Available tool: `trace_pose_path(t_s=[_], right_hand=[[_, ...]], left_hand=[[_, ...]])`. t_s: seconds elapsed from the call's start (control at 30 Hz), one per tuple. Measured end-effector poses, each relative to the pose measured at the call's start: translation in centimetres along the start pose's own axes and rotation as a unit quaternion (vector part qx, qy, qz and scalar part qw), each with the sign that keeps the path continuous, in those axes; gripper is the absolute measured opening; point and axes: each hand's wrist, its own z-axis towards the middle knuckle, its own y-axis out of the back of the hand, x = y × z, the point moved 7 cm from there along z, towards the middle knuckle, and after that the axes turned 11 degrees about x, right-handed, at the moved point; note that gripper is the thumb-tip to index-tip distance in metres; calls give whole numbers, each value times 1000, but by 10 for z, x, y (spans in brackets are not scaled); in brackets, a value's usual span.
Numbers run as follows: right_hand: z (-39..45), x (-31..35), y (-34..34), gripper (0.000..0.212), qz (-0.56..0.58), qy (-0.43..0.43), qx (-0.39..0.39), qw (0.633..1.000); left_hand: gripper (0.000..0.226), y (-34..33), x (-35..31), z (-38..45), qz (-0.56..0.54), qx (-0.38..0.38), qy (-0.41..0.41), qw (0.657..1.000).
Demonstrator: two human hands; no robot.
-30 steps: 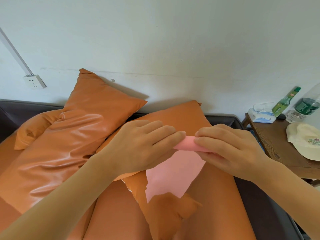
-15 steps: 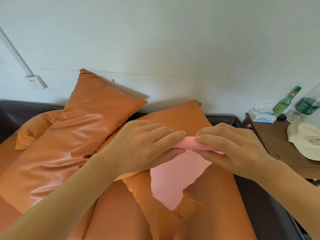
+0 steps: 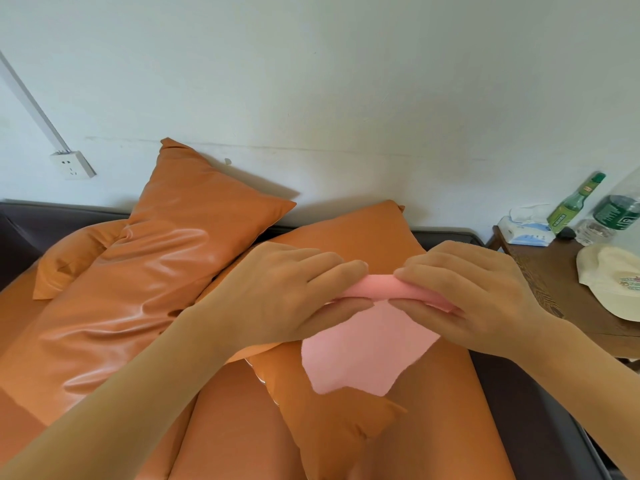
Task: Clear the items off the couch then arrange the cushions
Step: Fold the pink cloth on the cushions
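A pink cloth (image 3: pixel 363 355) hangs in front of me over the couch, its top edge rolled into a tube. My left hand (image 3: pixel 277 292) pinches the roll's left end and my right hand (image 3: pixel 474 292) pinches its right end, fingers curled over it. Below the cloth an orange cushion (image 3: pixel 332 420) lies flat on the orange couch seat (image 3: pixel 235 438). A second orange cushion (image 3: pixel 356 230) sits behind my hands. A large shiny orange cushion (image 3: pixel 145 265) leans against the wall at the left.
A wooden side table (image 3: pixel 554 289) stands right of the couch, bearing a cream hat (image 3: pixel 613 282), a tissue pack (image 3: pixel 526 230), a green bottle (image 3: pixel 575 202) and a clear water bottle (image 3: pixel 616 213). A wall socket (image 3: pixel 71 164) sits at upper left.
The hanging part of the pink cloth has grown shorter as my hands roll its top edge. Both hands stay at nearly the same place.
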Motion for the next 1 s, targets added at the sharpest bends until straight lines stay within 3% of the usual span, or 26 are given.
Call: trace_pose_path(t_s=[0.13,0.33,0.6,0.83,1.0], right_hand=[[-1,-3,-1,27,11,-8,13,1000],[0,-3,-3,48,53,-15,27,998],[-2,-3,-5,29,-4,5,27,1000],[1,-3,-4,45,21,-10,13,1000],[1,0,-6,31,-37,23,-3,999]], left_hand=[[37,2,-1,0,-10,-7,-7,1000],[17,-5,1,0,-15,22,-2,1000],[36,-2,-1,1,-21,16,-11,1000],[17,0,0,3,-1,1,-17,1000],[23,-5,1,2,5,8,-4,1000]])
